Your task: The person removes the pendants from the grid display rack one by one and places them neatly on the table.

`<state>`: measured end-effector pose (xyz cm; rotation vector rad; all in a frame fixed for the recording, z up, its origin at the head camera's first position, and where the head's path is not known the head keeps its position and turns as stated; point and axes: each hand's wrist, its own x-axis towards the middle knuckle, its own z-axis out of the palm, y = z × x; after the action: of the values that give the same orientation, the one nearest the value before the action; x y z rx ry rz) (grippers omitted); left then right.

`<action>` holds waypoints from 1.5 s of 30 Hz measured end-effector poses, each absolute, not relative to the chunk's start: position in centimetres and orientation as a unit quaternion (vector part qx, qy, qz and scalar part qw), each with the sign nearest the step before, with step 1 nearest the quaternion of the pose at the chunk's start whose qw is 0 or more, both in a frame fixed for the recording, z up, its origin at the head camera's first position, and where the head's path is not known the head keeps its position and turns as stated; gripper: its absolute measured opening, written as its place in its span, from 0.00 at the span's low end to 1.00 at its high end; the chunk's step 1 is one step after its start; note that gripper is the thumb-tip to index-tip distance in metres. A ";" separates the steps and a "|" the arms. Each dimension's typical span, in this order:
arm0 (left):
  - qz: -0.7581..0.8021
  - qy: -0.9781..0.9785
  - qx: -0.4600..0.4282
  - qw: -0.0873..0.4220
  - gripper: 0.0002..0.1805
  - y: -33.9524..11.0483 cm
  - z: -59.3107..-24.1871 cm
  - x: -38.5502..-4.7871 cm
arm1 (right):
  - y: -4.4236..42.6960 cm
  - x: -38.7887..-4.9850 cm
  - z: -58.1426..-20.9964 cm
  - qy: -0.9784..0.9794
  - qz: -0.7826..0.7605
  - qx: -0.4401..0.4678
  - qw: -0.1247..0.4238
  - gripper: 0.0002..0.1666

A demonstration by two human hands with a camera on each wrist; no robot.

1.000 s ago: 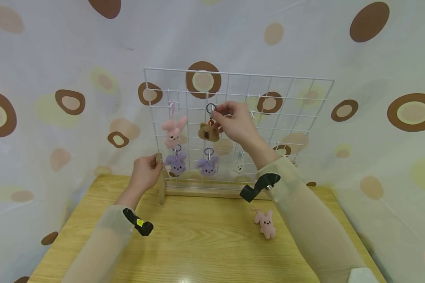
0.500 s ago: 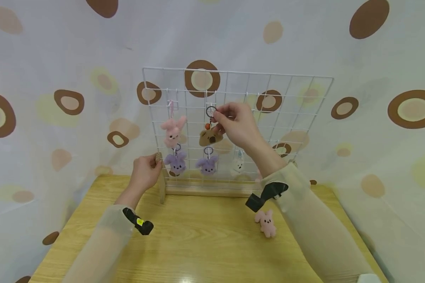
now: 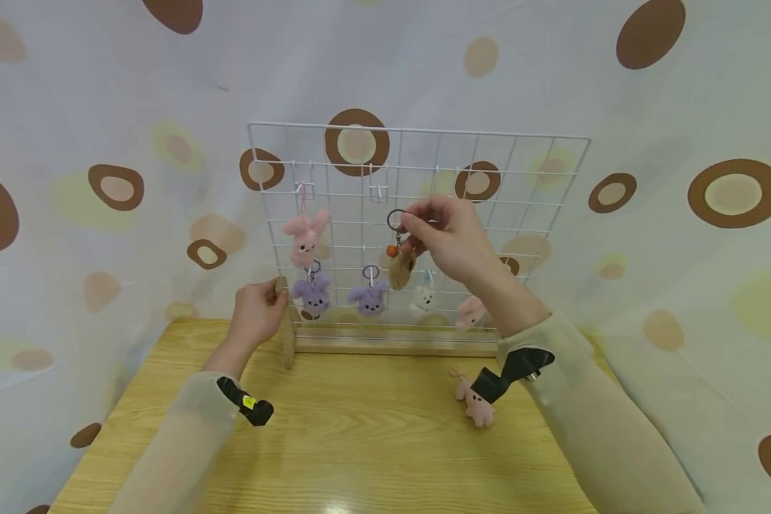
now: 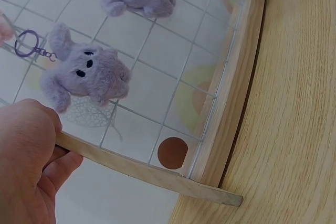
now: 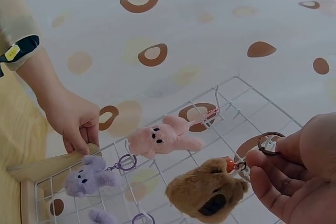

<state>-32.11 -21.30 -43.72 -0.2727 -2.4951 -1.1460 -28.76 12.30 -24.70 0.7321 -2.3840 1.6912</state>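
My right hand pinches the dark ring of a brown plush keychain, which has an orange bead on its chain. It dangles in front of the white wire grid rack, off the rack's upper middle hook. With thumb and fingers my left hand grips the top of the rack's left wooden upright. Close to that hand hang a pink plush bunny and a purple plush bunny.
A second purple bunny, a white plush and a pink plush hang along the lower row. Another pink bunny lies on the wooden table, partly behind the right wrist's camera. A patterned curtain stands behind the rack.
My right hand has taken the brown plush keychain off its upper middle hook and moved it right, down and toward me. The plush has turned sideways. My left hand keeps its grip on the upright.
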 end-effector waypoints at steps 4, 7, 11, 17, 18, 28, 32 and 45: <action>-0.409 -0.888 -0.096 0.188 0.11 -21.2 -43.8 -32.2 | 13.3 -28.1 -25.6 -0.799 0.537 0.266 0.054 0.09; -0.407 -0.888 -0.098 0.191 0.10 -21.2 -43.8 -32.2 | 14.2 -27.7 -26.8 -0.806 0.522 0.275 0.046 0.08; -0.405 -0.888 -0.099 0.194 0.10 -21.2 -43.9 -32.2 | 15.5 -27.1 -28.7 -0.816 0.509 0.273 0.029 0.08; -0.403 -0.888 -0.103 0.197 0.09 -21.2 -43.8 -32.1 | 17.5 -26.4 -32.3 -0.827 0.503 0.251 -0.003 0.08; -0.403 -0.888 -0.102 0.197 0.09 -21.2 -43.8 -32.1 | 17.7 -26.3 -32.9 -0.828 0.503 0.248 -0.006 0.09; -0.408 -0.887 -0.097 0.193 0.09 -21.2 -44.0 -32.1 | 20.0 -25.1 -38.1 -0.836 0.498 0.225 -0.042 0.08; -0.417 -0.884 -0.097 0.189 0.10 -21.3 -43.9 -32.0 | 20.5 -24.7 -39.8 -0.834 0.505 0.214 -0.058 0.07; -0.412 -0.885 -0.098 0.193 0.12 -21.3 -44.0 -32.2 | 21.5 -23.9 -44.2 -0.831 0.504 0.214 -0.095 0.08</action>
<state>-32.21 -21.32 -44.02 -0.2754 -2.4845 -1.1561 -23.95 21.53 -44.19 0.7161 -2.7840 1.6866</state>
